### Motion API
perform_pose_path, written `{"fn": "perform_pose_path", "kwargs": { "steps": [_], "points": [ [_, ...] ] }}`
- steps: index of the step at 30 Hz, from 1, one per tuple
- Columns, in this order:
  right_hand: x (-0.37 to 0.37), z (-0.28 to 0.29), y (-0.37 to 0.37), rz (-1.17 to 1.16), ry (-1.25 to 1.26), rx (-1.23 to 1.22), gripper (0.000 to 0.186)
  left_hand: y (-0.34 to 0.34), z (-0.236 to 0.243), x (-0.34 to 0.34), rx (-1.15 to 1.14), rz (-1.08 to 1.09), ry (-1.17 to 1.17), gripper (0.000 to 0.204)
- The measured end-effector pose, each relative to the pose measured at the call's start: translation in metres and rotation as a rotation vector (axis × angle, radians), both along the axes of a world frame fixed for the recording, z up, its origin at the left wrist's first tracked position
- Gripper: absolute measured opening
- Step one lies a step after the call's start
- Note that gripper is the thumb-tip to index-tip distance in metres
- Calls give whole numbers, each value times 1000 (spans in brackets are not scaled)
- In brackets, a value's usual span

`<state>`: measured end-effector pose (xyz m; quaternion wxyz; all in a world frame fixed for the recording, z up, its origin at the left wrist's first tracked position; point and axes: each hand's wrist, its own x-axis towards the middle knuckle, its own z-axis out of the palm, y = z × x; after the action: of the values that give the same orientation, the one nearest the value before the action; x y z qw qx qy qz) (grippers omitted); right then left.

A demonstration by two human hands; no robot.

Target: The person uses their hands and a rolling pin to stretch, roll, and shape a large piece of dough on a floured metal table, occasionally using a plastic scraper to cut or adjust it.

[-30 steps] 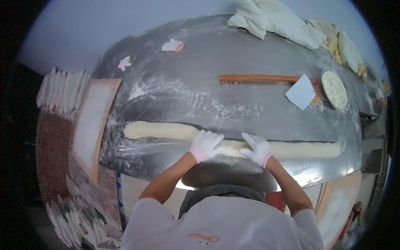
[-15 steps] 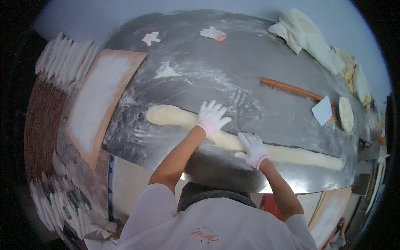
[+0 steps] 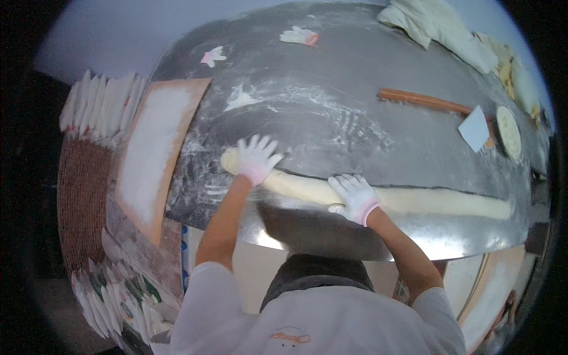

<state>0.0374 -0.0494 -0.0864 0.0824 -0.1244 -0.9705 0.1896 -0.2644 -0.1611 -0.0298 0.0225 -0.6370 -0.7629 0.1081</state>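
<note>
Left white-gloved hand (image 3: 255,160) and right white-gloved hand (image 3: 354,196) lay unclenched on pale, rope-shaped dough (image 3: 305,189); a round, pale-rimmed bowl (image 3: 499,125) held whitish contents (image 3: 509,134).

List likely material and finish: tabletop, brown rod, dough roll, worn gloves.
Tabletop: probably metal, smooth; grey with bright glare along the near edge.
Brown rod: likely wood, going by its orange-brown colour; coating unclear.
Dough roll: apparently flour dough, matte; pale, soft, uneven outline.
Worn gloves: seemingly fabric, matte white, pink cuffs; knit too fine to confirm.
</note>
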Motion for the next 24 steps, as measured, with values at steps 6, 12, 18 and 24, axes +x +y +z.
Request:
{"fn": "perform_pose_path", "kwargs": {
  "steps": [6, 12, 18, 24],
  "points": [
    [13, 7, -12, -162, -126, -55, 80, -104, 27, 30, 293, 105, -106, 51],
    [-84, 17, -53, -49, -134, 41, 85, -85, 29, -29, 322, -119, -111, 57],
    [-96, 14, -70, -158, -154, -21, 87, -154, 10, -46, 233, -70, -202, 78],
    [-179, 42, -112, -80, -403, -10, 83, -109, 17, -33, -64, -97, -257, 71]
  ]
}}
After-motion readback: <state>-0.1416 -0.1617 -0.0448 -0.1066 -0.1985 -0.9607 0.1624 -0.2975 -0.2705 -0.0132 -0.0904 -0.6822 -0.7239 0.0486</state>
